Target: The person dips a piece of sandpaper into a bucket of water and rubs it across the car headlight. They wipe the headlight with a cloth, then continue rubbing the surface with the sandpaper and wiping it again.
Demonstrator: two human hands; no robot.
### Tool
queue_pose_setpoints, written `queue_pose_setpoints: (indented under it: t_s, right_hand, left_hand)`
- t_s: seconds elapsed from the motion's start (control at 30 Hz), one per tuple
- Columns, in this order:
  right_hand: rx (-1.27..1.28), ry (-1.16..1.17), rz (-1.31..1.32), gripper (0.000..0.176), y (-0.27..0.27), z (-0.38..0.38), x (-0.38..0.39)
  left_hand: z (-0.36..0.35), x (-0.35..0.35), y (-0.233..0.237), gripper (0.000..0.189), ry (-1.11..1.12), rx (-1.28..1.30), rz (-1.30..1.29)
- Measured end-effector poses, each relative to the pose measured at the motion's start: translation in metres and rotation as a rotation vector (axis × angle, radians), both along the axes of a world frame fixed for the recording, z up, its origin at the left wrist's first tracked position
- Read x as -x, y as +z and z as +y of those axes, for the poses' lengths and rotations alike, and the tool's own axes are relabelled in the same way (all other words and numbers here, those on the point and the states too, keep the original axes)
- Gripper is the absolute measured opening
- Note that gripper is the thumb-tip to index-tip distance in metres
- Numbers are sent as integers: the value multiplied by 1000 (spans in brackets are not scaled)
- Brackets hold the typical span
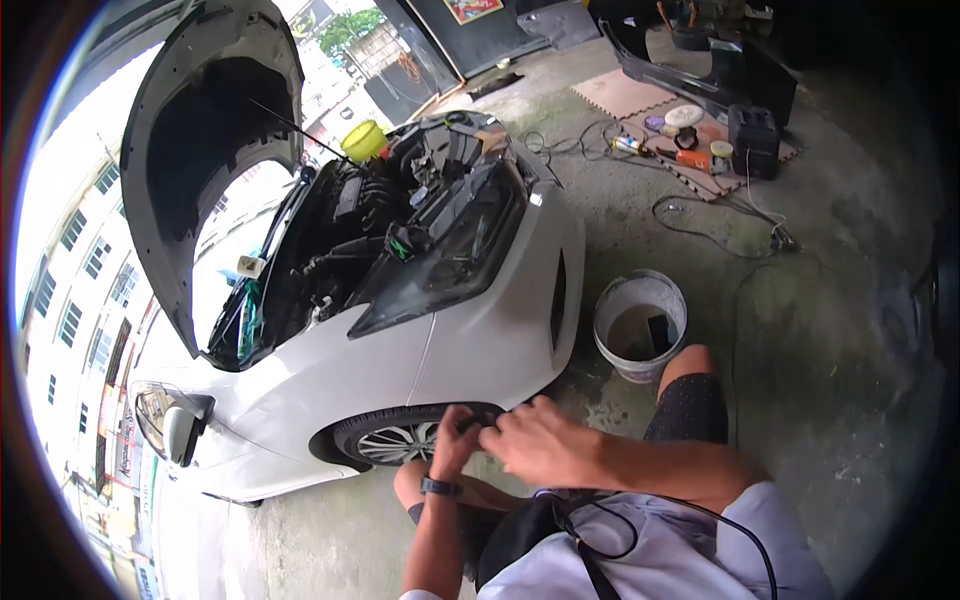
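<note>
My left hand point(456, 440), with a dark watch on its wrist, is raised in front of the white car's front wheel point(395, 441). Its fingers are curled closed. Close beside it, my right hand point(533, 440) is also closed, its fingertips bent toward the left hand. Something small and dark may be between the two hands, but the fingers hide it. Behind them is the fender of the white car point(350, 385), whose hood point(150, 150) is propped up over the engine bay point(350, 210).
A white bucket point(617, 358) holding murky liquid and a dark block stands near my right knee. A yellow container point(364, 141) rests at the engine bay. Farther back are foam mats point(620, 95), cables, a black case point(754, 140) and a black bumper point(690, 85).
</note>
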State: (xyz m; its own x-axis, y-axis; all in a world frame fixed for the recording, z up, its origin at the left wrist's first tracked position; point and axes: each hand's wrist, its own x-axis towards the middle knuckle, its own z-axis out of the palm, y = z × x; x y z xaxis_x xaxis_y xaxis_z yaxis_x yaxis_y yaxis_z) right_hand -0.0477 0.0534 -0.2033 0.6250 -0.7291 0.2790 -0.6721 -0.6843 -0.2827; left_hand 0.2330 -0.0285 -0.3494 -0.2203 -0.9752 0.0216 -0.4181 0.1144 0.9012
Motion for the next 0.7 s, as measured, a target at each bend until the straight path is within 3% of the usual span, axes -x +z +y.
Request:
queue_pose_setpoints:
  t_s: [0.03, 0.07, 0.1, 0.13, 0.17, 0.27, 0.33, 0.4, 0.47, 0.5, 0.53, 0.6, 0.67, 0.7]
  right_hand:
    - [27, 58, 3, 30, 54, 15, -1]
    - [616, 22, 18, 31, 65, 31, -11]
    - [650, 44, 32, 30, 106, 45, -13]
    - [523, 153, 49, 28, 137, 51, -8]
    - [405, 262, 68, 27, 157, 53, -1]
    - [459, 215, 169, 27, 179, 62, -7]
    - [466, 193, 228, 27, 179, 59, -13]
    - [461, 176, 258, 27, 177, 54, -15]
    - [449, 140, 236, 27, 173, 47, -6]
    - [434, 114, 192, 27, 170, 41, 3]
    - [383, 91, 116, 27, 167, 31, 14]
    - [114, 217, -319, 21, 159, -14, 65]
    - [67, 46, -822, 24, 84, -51, 81]
    - [-220, -27, -916, 28, 57, -55, 100]
  left_hand:
    - [3, 1, 7, 22, 170, -78, 50]
    - [3, 3, 16, 22, 344, -155, 97]
    - [-9, -12, 28, 22, 235, -73, 16]
    - [-21, -29, 40, 22, 125, 8, -61]
    - [-23, -30, 48, 22, 158, 22, -114]
    - [-33, -45, 76, 24, 108, 168, -227]
    - [-41, -55, 96, 24, 75, 113, -274]
    - [-46, -54, 106, 22, 155, 167, -132]
    - [-61, -69, 112, 23, 186, 189, -219]
    - [-73, -81, 107, 20, 229, 234, -283]
    - [-78, -82, 119, 11, 126, 319, -299]
    - [-92, -96, 125, 4, 131, 442, -161]
    - [-97, -104, 152, 18, 187, 363, -22]
    - [-99, -103, 164, 19, 224, 386, 10]
